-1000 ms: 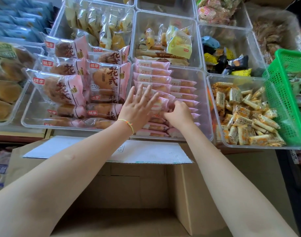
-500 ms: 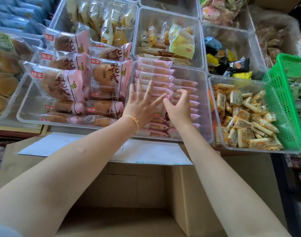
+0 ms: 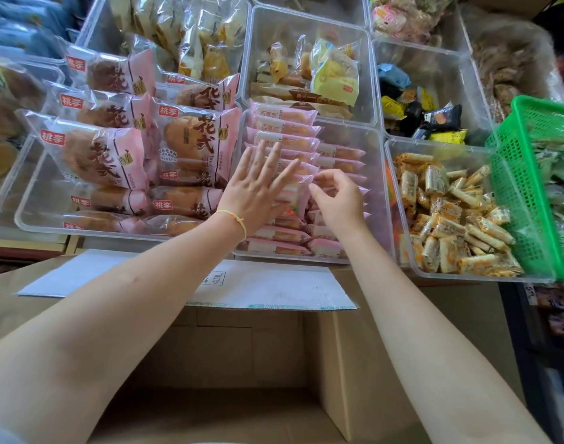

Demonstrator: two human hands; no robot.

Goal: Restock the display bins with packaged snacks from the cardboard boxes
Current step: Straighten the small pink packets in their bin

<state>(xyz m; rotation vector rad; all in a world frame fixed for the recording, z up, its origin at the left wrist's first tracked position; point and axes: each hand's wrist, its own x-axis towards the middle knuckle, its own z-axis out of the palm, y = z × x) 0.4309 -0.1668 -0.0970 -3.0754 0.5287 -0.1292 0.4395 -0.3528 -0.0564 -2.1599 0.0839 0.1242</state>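
Evidently the left hand (image 3: 258, 187) lay flat, fingers straight, against the row of pink snack packets (image 3: 287, 129) in the clear bin (image 3: 375, 187), propping them upright, while the right hand (image 3: 341, 200), fingers loosely curled beside it, seemingly gripped nothing; the cardboard box (image 3: 242, 363) sat below.

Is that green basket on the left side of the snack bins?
No, the green basket sits at the far right, overlapping the clear bin of small yellow wrapped snacks.

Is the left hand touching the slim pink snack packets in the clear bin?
Touching. The head view shows the left hand lying flat, fingers straight, on the slim pink snack packets.
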